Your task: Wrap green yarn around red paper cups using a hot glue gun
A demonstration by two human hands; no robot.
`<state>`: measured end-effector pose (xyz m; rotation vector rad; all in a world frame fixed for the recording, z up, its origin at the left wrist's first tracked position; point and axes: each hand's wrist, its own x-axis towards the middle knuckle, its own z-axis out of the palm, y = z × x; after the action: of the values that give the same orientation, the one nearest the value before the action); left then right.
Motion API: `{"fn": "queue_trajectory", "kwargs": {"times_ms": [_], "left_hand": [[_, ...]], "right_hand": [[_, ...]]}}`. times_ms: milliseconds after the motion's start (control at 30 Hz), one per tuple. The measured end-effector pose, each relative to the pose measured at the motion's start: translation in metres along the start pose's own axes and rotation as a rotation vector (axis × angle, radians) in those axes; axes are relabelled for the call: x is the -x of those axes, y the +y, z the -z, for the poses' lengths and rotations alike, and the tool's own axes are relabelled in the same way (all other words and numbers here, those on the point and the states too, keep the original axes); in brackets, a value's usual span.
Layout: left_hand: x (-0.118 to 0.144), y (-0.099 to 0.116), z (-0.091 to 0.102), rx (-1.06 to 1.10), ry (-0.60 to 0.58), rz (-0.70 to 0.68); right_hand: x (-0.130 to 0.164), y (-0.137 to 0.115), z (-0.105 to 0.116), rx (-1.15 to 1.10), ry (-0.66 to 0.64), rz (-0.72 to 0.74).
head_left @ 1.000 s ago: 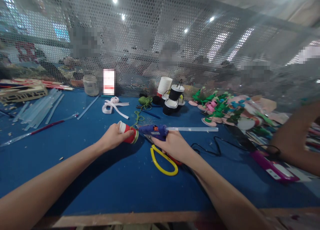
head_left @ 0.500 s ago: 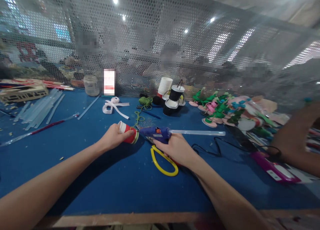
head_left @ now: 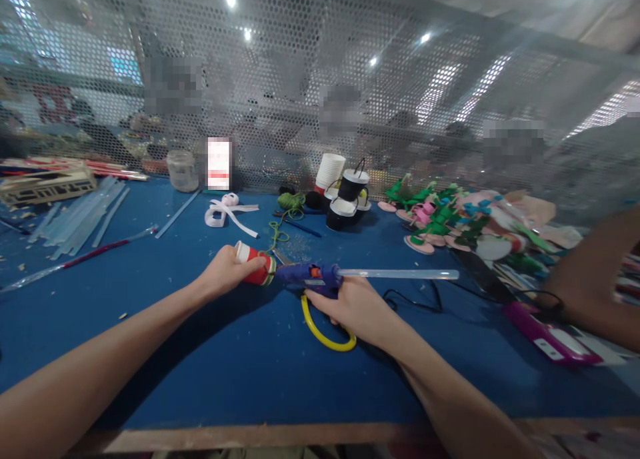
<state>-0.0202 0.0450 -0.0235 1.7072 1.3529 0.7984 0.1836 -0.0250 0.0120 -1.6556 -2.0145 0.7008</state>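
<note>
My left hand [head_left: 227, 270] is closed around a small red paper cup [head_left: 256, 267] with a white rim, tipped on its side. Green yarn [head_left: 279, 232] runs from a ball behind it to the cup's right end. In my right hand [head_left: 357, 306] is a blue hot glue gun [head_left: 311, 277], with a long clear glue stick [head_left: 400, 274] jutting from its back. The gun's nozzle points left, close to the cup's yarn end; whether it touches, I cannot tell. Under the gun lie scissors with a yellow handle [head_left: 327, 341], partly covered by my right hand.
Loose glue sticks [head_left: 85, 216] lie at the left, a coil of white ribbon [head_left: 227, 212] at the back. Black cups [head_left: 343, 212] and stacked white cups [head_left: 331, 171] stand before the mesh panel. Green and pink crafts [head_left: 435, 222], a purple power strip [head_left: 550, 336] and another person's arm [head_left: 585, 286] are at right.
The glue gun and my right hand have dropped slightly, and the nozzle now covers more of the scissors. The cup in my left hand has barely shifted.
</note>
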Motion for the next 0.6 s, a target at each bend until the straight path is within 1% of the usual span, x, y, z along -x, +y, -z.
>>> {"fn": "queue_trajectory", "kwargs": {"times_ms": [100,167,233,333,400,467,600], "left_hand": [[-0.001,-0.001,0.0,0.036,0.012,-0.012],[-0.001,-0.001,0.0,0.063,0.025,-0.018],[0.0,0.001,0.0,0.085,0.037,-0.026],[0.002,0.004,-0.001,0.143,0.053,-0.038],[0.003,0.006,-0.001,0.196,0.069,-0.043],[0.004,0.007,-0.001,0.24,0.099,-0.049],[0.006,0.009,-0.001,0.284,0.137,-0.077]], "right_hand": [[0.0,0.001,0.004,-0.102,-0.002,-0.034],[0.0,0.003,0.01,-0.202,-0.001,-0.073],[-0.003,0.008,0.017,-0.288,0.017,-0.079],[-0.012,0.018,0.027,-0.392,0.138,-0.06],[-0.022,0.027,0.031,-0.447,0.224,-0.084],[-0.032,0.035,0.033,-0.448,0.245,-0.138],[-0.053,0.053,0.029,-0.313,0.205,-0.256]]}}
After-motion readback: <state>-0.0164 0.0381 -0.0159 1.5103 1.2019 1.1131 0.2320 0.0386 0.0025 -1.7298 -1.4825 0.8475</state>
